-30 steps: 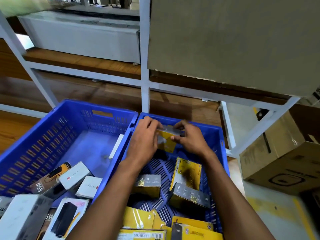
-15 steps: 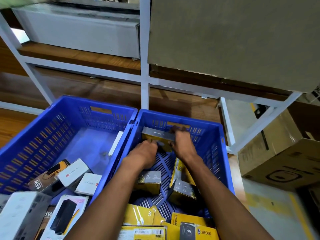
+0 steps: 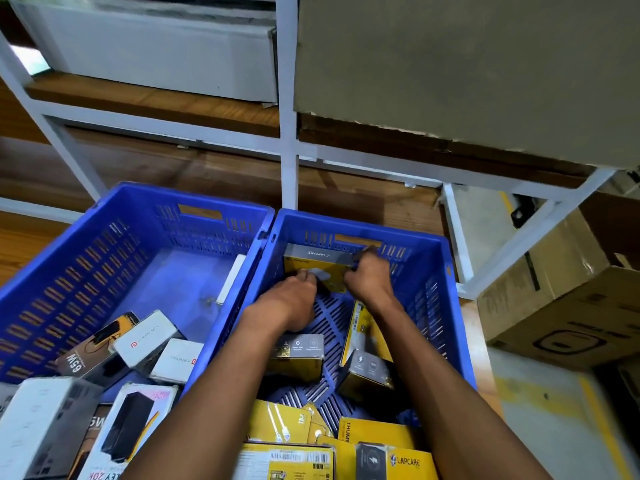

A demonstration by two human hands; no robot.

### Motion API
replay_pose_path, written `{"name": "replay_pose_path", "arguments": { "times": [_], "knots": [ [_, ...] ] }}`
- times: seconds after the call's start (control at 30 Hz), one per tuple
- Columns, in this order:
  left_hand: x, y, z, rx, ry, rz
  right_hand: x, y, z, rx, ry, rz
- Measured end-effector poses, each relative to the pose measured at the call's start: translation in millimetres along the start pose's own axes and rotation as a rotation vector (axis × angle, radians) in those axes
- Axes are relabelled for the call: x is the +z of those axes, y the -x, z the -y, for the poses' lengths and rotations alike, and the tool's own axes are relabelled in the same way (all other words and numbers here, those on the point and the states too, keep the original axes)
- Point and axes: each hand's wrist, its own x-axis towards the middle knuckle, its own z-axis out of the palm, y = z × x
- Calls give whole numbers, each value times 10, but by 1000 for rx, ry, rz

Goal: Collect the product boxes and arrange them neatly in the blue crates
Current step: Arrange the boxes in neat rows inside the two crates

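Both hands in the right blue crate (image 3: 446, 306), working one yellow-and-grey box (image 3: 313, 263) set against the crate's far wall at 12 o'clock. Grey top face reads "LAPCARE", upside down to the camera. Left hand (image 3: 294, 299) has fingers curled on the box's near lower edge; right hand (image 3: 369, 278) grips its right end, fingers hooked over the top corner.

Rest of the right crate:
- grey-topped yellow box (image 3: 299, 355) mid-floor, partly under the left forearm, print too small to read
- another grey/yellow box (image 3: 367, 372) at 3 o'clock of it, with a tall yellow box (image 3: 360, 327) leaning just behind
- near end, 6 o'clock: flat yellow packs, one reading "THUME…" (image 3: 377, 433), one "LAPCARE" box (image 3: 405, 462), one with barcodes (image 3: 294, 460)

Left blue crate (image 3: 114, 244): far half bare floor, a white box (image 3: 231, 284) on edge against its right wall. Near end holds a dark "65W" box (image 3: 93, 351), two white boxes with a red logo (image 3: 145, 339) (image 3: 176, 362), and a white box showing a black power bank (image 3: 128, 431), "20K" legible.

Brown carton (image 3: 568, 306) at 3 o'clock, outside the crates. White-framed shelf (image 3: 289, 150) behind at 12.
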Motion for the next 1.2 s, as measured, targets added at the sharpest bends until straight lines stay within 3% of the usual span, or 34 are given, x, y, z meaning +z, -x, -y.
{"name": "replay_pose_path", "arguments": {
  "times": [0.1, 0.2, 0.33, 0.5, 0.9, 1.2],
  "knots": [
    [-38, 22, -4, 4, 21, 8, -127, -36, 7, 17, 74, 148],
    [-68, 44, -25, 36, 49, 4, -304, -33, -53, -20, 302, 253],
    [-106, 80, -60, 110, 91, -54, -357, 13, -188, 26, 624, 526],
    [-85, 107, -54, 114, 50, -55, -211, 35, -240, 76, 667, 755],
    [-60, 135, -38, 133, 68, 24, -111, 16, -222, 48, 732, 879],
    [-98, 173, -81, 129, 63, 38, 115, 124, -251, 223, 791, 763]
  ]
}}
